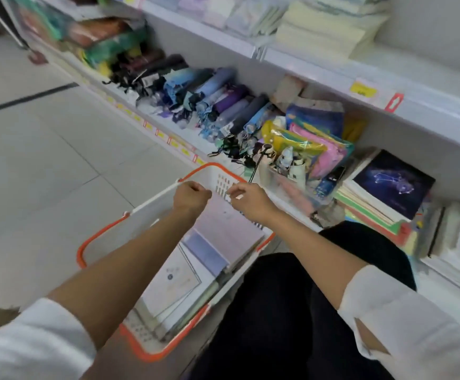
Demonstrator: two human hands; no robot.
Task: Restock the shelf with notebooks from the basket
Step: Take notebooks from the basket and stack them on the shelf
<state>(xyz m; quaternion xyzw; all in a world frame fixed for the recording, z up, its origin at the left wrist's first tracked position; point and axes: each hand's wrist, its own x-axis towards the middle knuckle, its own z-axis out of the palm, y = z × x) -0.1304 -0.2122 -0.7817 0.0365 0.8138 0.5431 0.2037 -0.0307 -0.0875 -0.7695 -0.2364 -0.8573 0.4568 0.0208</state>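
step: pick not started | left hand (192,197) and right hand (250,200) curled over basket (86,242) far end, can't tell what they hold | notebooks (218,229) stacked in basket | next: you grip the top 1, carry right to shelf stack (393,185)

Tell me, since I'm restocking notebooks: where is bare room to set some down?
Bare: upper shelf right of the pale paper stack, and floor tiles left of the basket. Crowded: lower shelf, from umbrellas through pouches to the notebook pile.
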